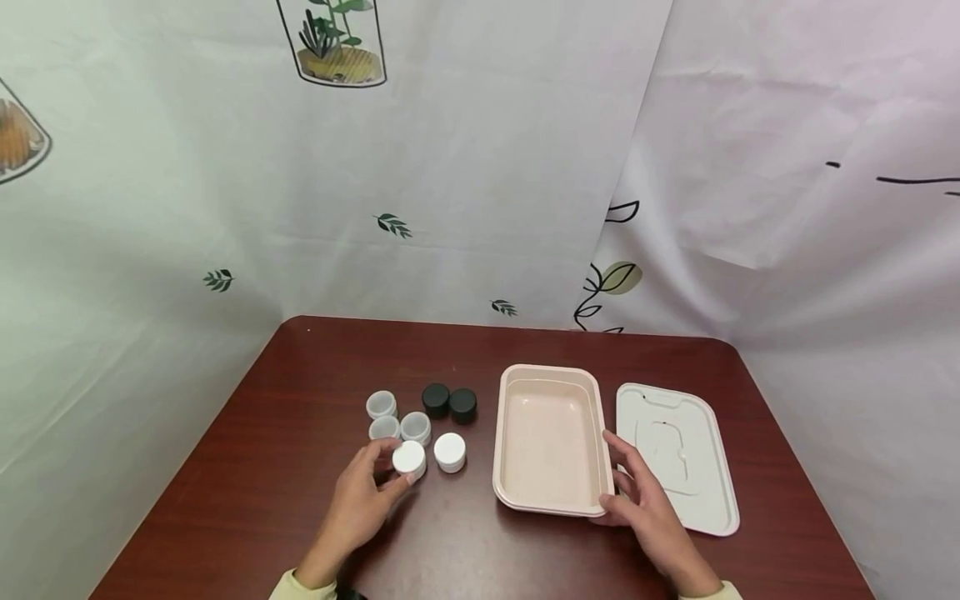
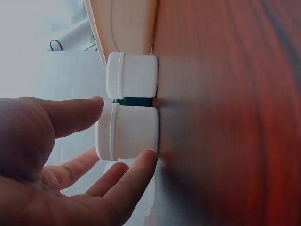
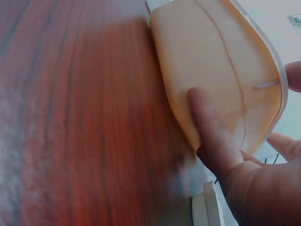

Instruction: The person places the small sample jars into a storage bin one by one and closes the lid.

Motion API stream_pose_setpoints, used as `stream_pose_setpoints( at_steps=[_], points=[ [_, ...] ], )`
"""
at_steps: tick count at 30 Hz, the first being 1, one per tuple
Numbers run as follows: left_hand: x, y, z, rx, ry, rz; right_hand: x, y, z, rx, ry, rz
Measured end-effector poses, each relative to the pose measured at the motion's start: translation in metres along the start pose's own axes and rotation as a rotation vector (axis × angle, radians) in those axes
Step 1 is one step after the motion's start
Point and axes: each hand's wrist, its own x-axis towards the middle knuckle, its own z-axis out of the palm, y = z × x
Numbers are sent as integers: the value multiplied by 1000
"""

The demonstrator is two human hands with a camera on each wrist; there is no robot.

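Near the middle of the table, my left hand (image 1: 365, 498) has its thumb and fingers around a white jar (image 1: 408, 458). A second white jar (image 1: 450, 452) stands just right of it, and both show white lids in the left wrist view. Behind the held jar are several clear-walled jars (image 1: 382, 405). My right hand (image 1: 636, 492) grips the near right corner of a beige plastic box (image 1: 555, 506). One digit lies along the box's outer wall (image 3: 174, 56) in the right wrist view, while other fingertips are at the rim.
Two black jars (image 1: 436, 401) stand side by side behind the white ones. A white box lid (image 1: 712, 467) lies flat on the table, right of the box. The dark red wooden table (image 1: 247, 483) meets printed white cloth (image 1: 480, 167) at the back.
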Motion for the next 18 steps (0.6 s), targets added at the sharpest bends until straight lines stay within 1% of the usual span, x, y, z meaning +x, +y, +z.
stream_pose_setpoints(
  at_steps=[5, 10, 18],
  points=[
    [3, -3, 1, 2, -32, -15, 0, -1, -2, 23, -6, 43],
    [4, -4, 1, -21, -50, -36, 1, -1, -2, 25, -6, 74],
    [4, -3, 2, -51, -54, -59, 1, -2, -2, 16, -10, 82]
  ],
)
